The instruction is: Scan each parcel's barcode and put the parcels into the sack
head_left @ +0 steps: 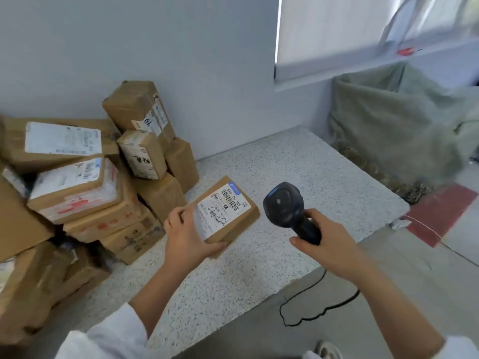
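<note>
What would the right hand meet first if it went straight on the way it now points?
Probably the parcel in the left hand; the right hand and its scanner point toward its right corner, though depth is unclear.

- The parcel [242,225] is over the speckled counter [285,164]'s front edge. Its near corner is covered by the left hand [186,234] holding it, and its label [223,209]'s small print is too small to read.
- The scanner [283,203] is above the counter's front edge. Its handle is mostly hidden in the gripping right hand [326,239], and its window faces away.
- The pile of parcels [77,193] at the counter's left end is cut by the left edge. Lower boxes are hidden behind upper ones, and the labels are blurred.
- The sack [388,130], past the counter's far right end, is blurred and cut by the right edge. Its inside is unseen.
- The cable [311,314], below the counter's front edge, passes behind the right forearm [375,294], hiding its upper end.
- A red thing [407,51], high above the counter's right end, is too blurred to identify.
</note>
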The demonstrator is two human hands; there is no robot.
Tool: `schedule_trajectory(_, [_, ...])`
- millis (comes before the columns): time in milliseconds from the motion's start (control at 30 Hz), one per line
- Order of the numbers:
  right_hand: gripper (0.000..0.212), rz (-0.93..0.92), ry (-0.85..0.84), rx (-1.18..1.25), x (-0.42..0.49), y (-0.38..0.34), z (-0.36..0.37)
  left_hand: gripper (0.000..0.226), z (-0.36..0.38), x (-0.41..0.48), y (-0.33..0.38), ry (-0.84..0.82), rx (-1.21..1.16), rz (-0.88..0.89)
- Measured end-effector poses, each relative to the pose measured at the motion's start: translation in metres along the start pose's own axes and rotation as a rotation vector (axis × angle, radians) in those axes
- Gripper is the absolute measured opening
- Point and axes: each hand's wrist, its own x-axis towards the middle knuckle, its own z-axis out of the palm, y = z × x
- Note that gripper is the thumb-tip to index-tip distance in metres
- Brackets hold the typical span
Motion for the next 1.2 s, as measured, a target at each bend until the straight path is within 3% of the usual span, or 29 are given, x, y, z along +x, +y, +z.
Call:
schedule_trajectory(233, [0.032, 0.045, 0.119, 0.024, -0.024, 0.051, -0.062, 0.11, 0.043, 0.009, 0.089, -0.042, -0.052, 0.109])
schedule_trajectory(600, [0.032, 0.106, 0.322, 0.011, -0.059, 0.172, -0.232, 0.111, 0.167, 0.013, 0.273, -0.067, -0.191, 0.142])
schedule_trajectory(833, [0.028, 0.206, 0.465, 0.037, -0.079, 0.241, -0.321, 0.111, 0.208, 0.027, 0.37, -0.09, -0.22, 0.209])
schedule_trajectory(1200, [0.022, 0.237, 0.553, 0.179, 0.007, 0.305, -0.405, 0.113, 0.223, 0.123, 0.468, -0.048, -0.294, 0.351])
